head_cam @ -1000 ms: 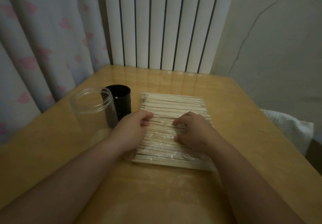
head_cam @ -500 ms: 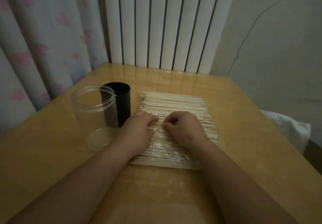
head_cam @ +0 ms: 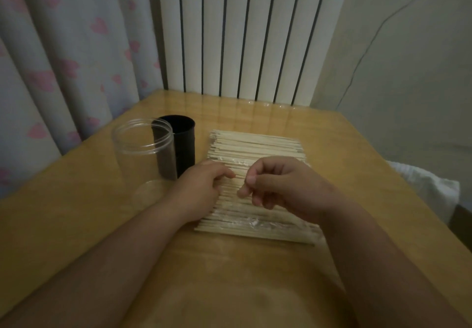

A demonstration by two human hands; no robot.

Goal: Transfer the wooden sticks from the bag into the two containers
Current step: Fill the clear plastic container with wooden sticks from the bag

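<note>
A flat transparent bag full of wooden sticks lies on the wooden table, in the middle and a little to the right. The sticks are packed side by side and run from left to right, and the plastic film shines over the near rows. The left hand rests on the left part of the bag, palm down, with loose fingers lying over the sticks and the thumb pointing to the right. The right hand is over the middle of the bag and seems a little raised from it. Its fingers are curled inward and the thumb meets the fingertips. I cannot tell whether something thin, like the film, is pinched between them. To the left of the bag stand the two containers, both upright and open on top. The black container is just beside the far left corner of the bag, and the clear jar stands to its left and nearer to the person, so it covers part of the black one in this view. Behind the table there is a white radiator. A curtain with pink hearts hangs at the left, a grey wall is at the right, and a white cloth lies beyond the right edge of the table.
</note>
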